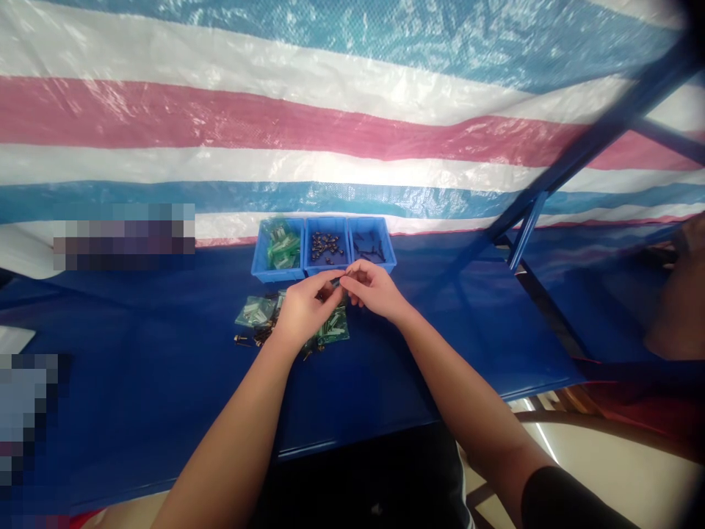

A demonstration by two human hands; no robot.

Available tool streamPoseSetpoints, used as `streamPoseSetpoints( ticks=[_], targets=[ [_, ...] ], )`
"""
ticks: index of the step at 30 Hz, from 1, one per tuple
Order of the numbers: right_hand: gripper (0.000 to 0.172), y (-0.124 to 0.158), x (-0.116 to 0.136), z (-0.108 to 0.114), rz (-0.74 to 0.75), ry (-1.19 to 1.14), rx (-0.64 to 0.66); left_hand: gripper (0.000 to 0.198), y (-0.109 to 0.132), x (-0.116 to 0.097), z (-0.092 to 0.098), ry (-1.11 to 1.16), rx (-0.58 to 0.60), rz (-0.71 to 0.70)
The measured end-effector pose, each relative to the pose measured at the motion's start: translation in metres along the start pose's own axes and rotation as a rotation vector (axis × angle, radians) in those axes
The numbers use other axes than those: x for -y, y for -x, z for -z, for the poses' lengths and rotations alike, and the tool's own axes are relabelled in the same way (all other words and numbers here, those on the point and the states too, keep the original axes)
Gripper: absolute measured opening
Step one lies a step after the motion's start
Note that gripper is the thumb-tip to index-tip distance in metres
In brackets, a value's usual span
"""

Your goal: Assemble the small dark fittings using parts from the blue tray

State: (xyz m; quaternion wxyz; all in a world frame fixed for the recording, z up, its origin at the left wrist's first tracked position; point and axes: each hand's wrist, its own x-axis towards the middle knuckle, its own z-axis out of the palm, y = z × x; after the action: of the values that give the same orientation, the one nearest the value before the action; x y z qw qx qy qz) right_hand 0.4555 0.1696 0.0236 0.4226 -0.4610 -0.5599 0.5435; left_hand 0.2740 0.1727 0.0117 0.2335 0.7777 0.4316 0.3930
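My left hand [305, 307] and my right hand [373, 288] meet above a blue-covered table [165, 367], fingertips pinched together on a small dark part [337, 280] held between them. Under and beside my left hand lie small clear bags with green contents [256, 311] and several tiny dark and brass pieces [242, 339]. Just beyond the hands stand three blue bins in a row: the left bin [278, 250] holds green bagged items, the middle bin [327, 246] small brown parts, the right bin [371, 245] dark parts.
A striped red, white and blue tarp [330, 110] hangs behind the table. A blue metal frame [551, 184] slants up on the right. Another person's arm [675, 294] shows at the far right edge. The table's near edge [385, 430] runs just below my forearms.
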Motion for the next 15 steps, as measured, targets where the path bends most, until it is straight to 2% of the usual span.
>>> streamPoseSetpoints(
  ticks=[5,15],
  targets=[
    [0.031,-0.0017,-0.0019,-0.0034,-0.029,-0.083,-0.045,0.029,-0.0008,-0.0009,0.0007,-0.007,-0.046,-0.018],
    [0.041,-0.0022,-0.0027,-0.0058,-0.069,-0.181,-0.027,0.029,-0.0005,0.002,-0.0011,-0.021,-0.083,-0.003]
  ],
)
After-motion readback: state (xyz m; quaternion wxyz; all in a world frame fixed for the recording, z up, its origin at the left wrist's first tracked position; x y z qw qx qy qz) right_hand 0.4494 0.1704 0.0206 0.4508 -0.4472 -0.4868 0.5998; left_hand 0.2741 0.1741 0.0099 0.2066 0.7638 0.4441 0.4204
